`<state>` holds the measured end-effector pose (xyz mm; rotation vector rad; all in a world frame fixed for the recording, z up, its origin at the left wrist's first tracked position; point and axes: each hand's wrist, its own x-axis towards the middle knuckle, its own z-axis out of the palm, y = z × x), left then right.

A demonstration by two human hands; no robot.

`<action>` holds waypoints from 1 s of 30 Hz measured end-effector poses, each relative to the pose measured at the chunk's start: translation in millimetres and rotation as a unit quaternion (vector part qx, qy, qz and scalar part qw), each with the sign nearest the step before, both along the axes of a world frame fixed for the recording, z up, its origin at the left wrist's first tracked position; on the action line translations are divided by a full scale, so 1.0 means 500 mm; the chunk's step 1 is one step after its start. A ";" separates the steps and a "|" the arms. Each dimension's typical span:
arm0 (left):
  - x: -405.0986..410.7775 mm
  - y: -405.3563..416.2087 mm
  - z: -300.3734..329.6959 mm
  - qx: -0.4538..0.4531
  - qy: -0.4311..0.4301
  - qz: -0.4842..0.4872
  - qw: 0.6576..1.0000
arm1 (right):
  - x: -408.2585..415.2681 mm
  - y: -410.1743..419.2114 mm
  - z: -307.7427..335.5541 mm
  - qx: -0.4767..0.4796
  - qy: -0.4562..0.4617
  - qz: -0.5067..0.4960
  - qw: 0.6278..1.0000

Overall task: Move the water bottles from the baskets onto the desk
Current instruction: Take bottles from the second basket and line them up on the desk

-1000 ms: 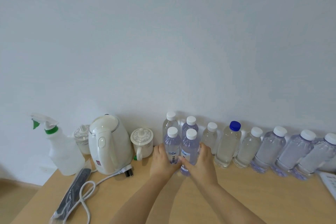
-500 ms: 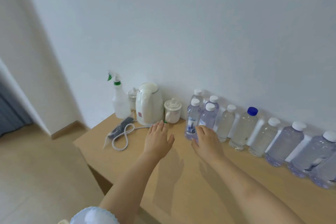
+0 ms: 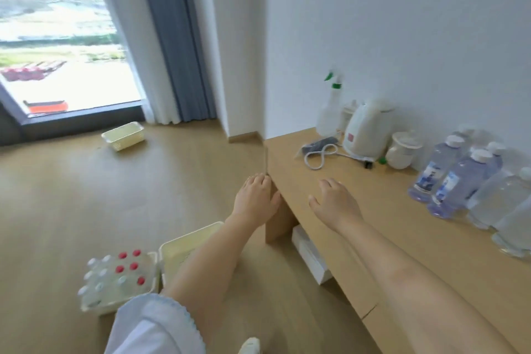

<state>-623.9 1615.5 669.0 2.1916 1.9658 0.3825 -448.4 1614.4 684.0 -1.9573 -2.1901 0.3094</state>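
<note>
Several clear water bottles [image 3: 457,181] with white caps stand in a row along the wall on the wooden desk [image 3: 388,238]. On the floor at lower left a cream basket [image 3: 89,303] holds several bottles [image 3: 120,276] with red and white caps. Beside it sits a second cream basket [image 3: 184,247], partly hidden by my left arm. My left hand [image 3: 255,198] hovers off the desk's left corner, fingers apart and empty. My right hand [image 3: 333,204] is over the desk, also empty with fingers spread.
A white kettle [image 3: 367,132] with its cord [image 3: 319,155], a spray bottle [image 3: 329,112], and a lidded cup [image 3: 402,149] crowd the desk's far end. A third cream basket [image 3: 123,135] lies on the floor near the window and grey curtain [image 3: 175,37]. A white box [image 3: 310,253] sits under the desk.
Both hands let go of the two front bottles and drew back from the row. My view swung left and down, bringing the floor, baskets and window into sight.
</note>
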 end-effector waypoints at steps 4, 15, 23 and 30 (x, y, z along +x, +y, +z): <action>-0.142 -0.065 -0.014 -0.021 0.000 0.091 0.996 | -0.131 -0.012 -0.008 -0.023 0.020 0.060 0.998; -0.502 -0.223 -0.026 -0.063 -0.001 0.249 0.966 | -0.507 -0.067 -0.035 -0.075 -0.005 0.219 0.973; -0.729 -0.292 -0.060 -0.074 0.004 0.308 0.949 | -0.732 -0.111 -0.056 -0.089 -0.009 0.267 0.960; -0.829 -0.323 -0.111 -0.108 -0.011 0.333 0.937 | -0.844 -0.123 -0.096 -0.111 -0.012 0.288 0.951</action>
